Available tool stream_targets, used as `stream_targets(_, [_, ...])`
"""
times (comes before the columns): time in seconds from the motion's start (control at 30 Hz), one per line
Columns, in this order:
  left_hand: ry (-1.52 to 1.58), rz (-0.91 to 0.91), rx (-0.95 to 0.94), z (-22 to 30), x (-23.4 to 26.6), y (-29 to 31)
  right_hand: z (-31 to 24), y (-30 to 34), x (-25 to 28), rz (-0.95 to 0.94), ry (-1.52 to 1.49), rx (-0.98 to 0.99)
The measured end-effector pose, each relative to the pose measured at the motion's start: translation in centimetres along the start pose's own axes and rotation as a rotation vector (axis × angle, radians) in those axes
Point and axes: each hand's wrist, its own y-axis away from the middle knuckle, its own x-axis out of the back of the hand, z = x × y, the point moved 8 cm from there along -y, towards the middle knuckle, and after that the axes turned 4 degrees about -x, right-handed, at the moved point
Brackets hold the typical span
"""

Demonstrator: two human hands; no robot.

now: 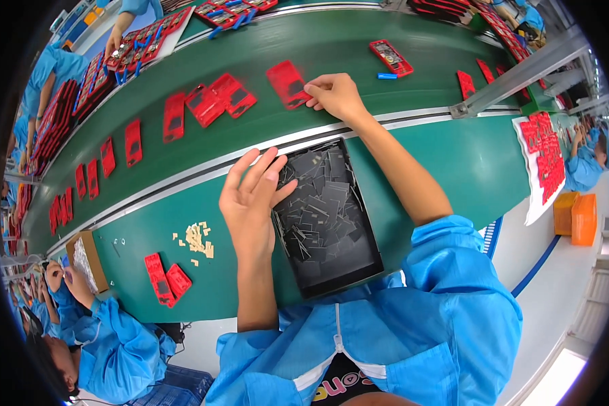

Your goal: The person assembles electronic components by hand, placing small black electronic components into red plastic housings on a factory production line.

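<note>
Reaching forward, right arm (399,166) over green belt (331,40)

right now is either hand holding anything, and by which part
The right hand is at the lower right edge of a red phone casing; whether it grips cannot be told. The left hand, open at the black tray, holds nothing visible.

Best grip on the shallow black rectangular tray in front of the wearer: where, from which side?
Probably both long walls of the shallow black rectangular tray, from left and right at once, a little beyond mid-length: its sides are straight and raised, and the thin dark flat pieces lie mostly toward the far end. The left hand hides part of the left wall.
</note>
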Motion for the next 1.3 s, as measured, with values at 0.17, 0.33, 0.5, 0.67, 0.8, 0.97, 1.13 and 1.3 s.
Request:
stream_targets(0.17, [-0.022, 0.036, -0.016, 0.8, 1.1, -0.3, -2.2, -0.2, 8.6, 0.398, 0.372, 0.278])
stream_targets(0.33, [-0.015, 0.016, -0.015, 1.1, 0.6, -0.1, -2.1, 1.2, 17.2, 0.601, 0.688, 0.318])
stream_targets(0.5, [0.003, -0.015, -0.006, 0.7, 0.2, 0.0, -0.2, 1.1, 14.3, 0.284, 0.917, 0.41])
stream_targets(0.67, [-0.006, -0.007, -0.01, 0.5, 0.6, -0.2, -1.2, -0.2, 13.1, 0.304, 1.126, 0.448])
stream_targets(0.8, [-0.008, 0.032, -0.01, 0.8, 1.3, -0.2, -1.3, 0.1, 13.5, 0.341, 1.114, 0.538])
stream_targets(0.97, [0.008, 0.013, -0.007, 1.0, 0.7, -0.5, -1.0, -1.1, 17.1, 0.34, 0.768, 0.482])
stream_targets(1.13, [0.024, 0.002, 0.006, 0.6, 0.9, -0.5, -0.4, -1.6, 15.2, 0.222, 0.82, 0.525])
stream_targets(1.3, [0.04, 0.023, 0.01, 0.7, 1.1, -0.6, -0.4, -3.6, 17.0, 0.366, 0.85, 0.406])
